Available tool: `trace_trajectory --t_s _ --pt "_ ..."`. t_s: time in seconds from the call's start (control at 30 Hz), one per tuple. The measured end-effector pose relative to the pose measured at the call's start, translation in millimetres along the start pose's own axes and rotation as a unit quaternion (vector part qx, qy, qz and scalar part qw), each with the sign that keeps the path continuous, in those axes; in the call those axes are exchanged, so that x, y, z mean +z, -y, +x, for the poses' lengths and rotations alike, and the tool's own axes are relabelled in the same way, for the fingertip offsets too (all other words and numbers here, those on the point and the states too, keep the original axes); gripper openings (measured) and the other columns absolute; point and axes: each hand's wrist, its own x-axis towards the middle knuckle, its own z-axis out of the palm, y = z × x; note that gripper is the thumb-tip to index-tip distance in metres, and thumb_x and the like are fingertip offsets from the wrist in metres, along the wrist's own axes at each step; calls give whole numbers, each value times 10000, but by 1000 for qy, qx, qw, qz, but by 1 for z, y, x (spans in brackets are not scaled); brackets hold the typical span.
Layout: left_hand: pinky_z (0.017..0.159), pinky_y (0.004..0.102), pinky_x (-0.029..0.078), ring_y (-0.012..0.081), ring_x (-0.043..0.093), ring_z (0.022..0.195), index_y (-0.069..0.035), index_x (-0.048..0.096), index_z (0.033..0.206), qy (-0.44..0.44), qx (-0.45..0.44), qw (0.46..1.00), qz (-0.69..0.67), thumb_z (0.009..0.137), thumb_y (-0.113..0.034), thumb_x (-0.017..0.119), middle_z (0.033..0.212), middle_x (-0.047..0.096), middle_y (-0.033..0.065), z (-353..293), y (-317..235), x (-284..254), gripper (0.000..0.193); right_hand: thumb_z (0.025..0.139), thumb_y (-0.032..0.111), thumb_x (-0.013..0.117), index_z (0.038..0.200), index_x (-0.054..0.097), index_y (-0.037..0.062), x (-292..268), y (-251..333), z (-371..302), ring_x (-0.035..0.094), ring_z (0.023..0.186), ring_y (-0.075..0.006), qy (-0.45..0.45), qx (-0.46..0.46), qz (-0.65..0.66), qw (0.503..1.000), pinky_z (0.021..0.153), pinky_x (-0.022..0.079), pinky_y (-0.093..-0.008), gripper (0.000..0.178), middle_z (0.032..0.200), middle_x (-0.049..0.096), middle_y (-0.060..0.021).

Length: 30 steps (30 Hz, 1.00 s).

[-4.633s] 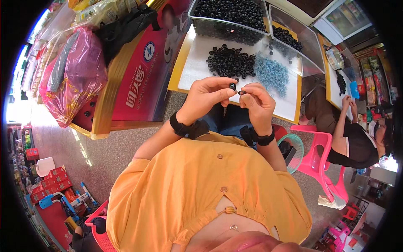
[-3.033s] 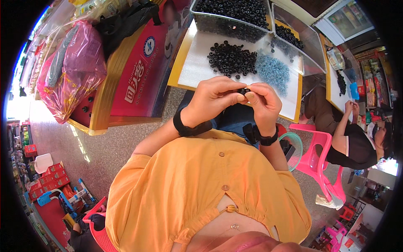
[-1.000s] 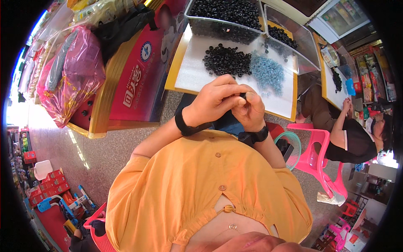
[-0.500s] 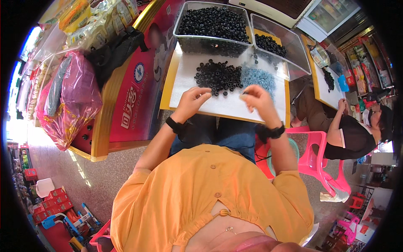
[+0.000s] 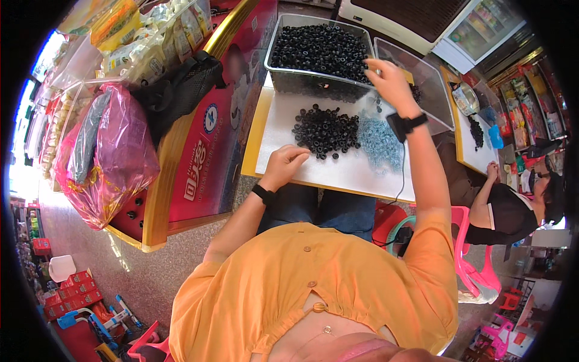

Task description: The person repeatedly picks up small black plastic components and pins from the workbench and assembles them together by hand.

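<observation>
My left hand rests at the near edge of the white-topped board, thumb and fingers pressed together. Whatever it may hold is hidden. Just beyond it lies a pile of small black rings, touching a spread of small clear-blue pieces. My right hand is stretched over the far right of the board, between two clear plastic bins. Its fingers are apart at the right wall of the larger bin, which is heaped with black rings. The smaller bin is partly behind that hand and arm.
A pink-sided counter with a gold edge stands to the left, bearing a pink plastic bag and a black bag. At the right, another person sits at a second board. A pink plastic chair stands near my right elbow.
My right hand has moved from the near side of the piles, forward and right, to the bins. The left stays at the board's near edge. The whole view has shifted slightly.
</observation>
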Motion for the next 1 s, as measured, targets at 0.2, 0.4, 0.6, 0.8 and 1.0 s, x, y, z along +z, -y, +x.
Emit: trace_trajectory --t_s 0.2,0.4,0.6,0.8,1.0 --pt "671 283 489 188 640 748 -28 731 960 -10 31 999 -10 874 -136 678 842 686 92 1 7 3 148 869 153 618 1083 701 90 69 1 57 631 1016 -345 46 -11 -119 992 870 517 -419 238 1052 661 -171" --pt "674 288 499 195 642 745 -33 732 963 -7 25 1000 -7 874 -144 677 856 684 100 2 4 -1 152 880 187 629 1030 722 111 80 -22 66 640 984 -339 70 -19 -190 979 860 523 -448 192 1044 666 -140" --pt "620 257 476 124 601 690 -37 731 1021 -40 40 996 -68 902 -162 671 827 675 44 2 14 2 183 865 281 699 999 715 69 32 41 0 659 808 -233 -13 4 58 998 727 520 -323 251 885 686 -98" --pt "515 209 426 45 512 610 -19 695 1090 106 -170 901 -386 931 -194 663 789 630 -4 -5 -43 3 239 782 148 791 892 691 38 46 98 -138 563 660 -134 65 -13 242 968 567 437 -259 185 778 613 -47" --pt "509 214 427 63 529 607 11 668 1111 204 -204 843 -453 917 -176 674 774 625 6 -11 -46 18 270 746 149 827 887 680 54 65 102 -198 464 590 -109 -4 19 296 955 520 364 -254 224 718 546 -14"
